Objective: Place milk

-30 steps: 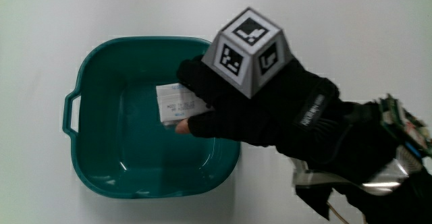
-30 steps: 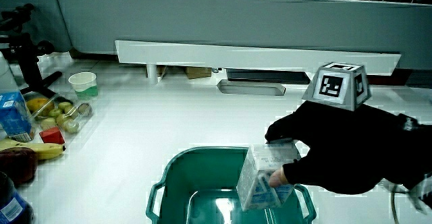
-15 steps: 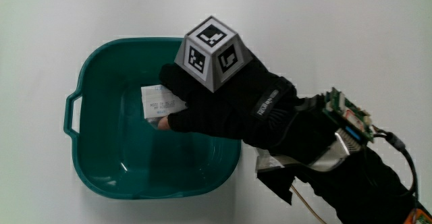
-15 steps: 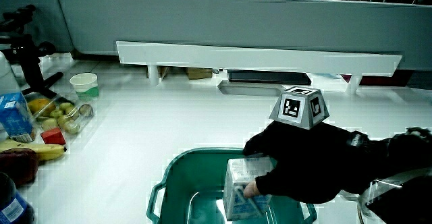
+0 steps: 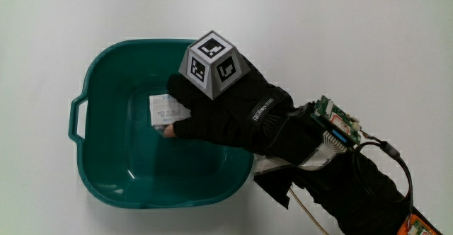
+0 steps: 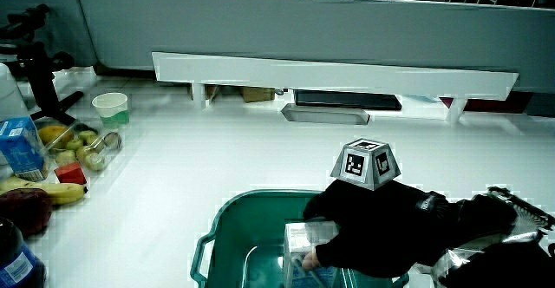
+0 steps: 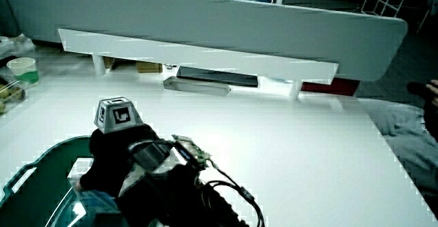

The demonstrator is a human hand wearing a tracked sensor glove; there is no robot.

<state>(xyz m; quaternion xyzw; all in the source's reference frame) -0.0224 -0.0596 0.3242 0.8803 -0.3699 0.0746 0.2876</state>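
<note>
A white milk carton point(image 5: 164, 108) stands inside the green tub point(image 5: 102, 72) near its middle. The gloved hand point(image 5: 219, 111) reaches down into the tub with its fingers wrapped around the carton's top. In both side views the carton point(image 6: 305, 245) point(image 7: 81, 167) sits low within the tub point(image 6: 234, 223) point(image 7: 41, 172), still held by the hand point(image 6: 364, 232) point(image 7: 113, 158). The patterned cube point(image 5: 211, 61) on the back of the glove hides part of the carton.
At the table's edge in a side view lie a blue carton point(image 6: 19, 145), a banana point(image 6: 48, 191), several green fruits point(image 6: 82, 153) and a pale cup point(image 6: 111, 108). A low partition point(image 6: 329, 28) runs along the table, with a white shelf point(image 6: 329, 69) at its foot.
The hand has lowered the milk carton deeper into the green tub and toward its middle. The grasp has stayed closed throughout.
</note>
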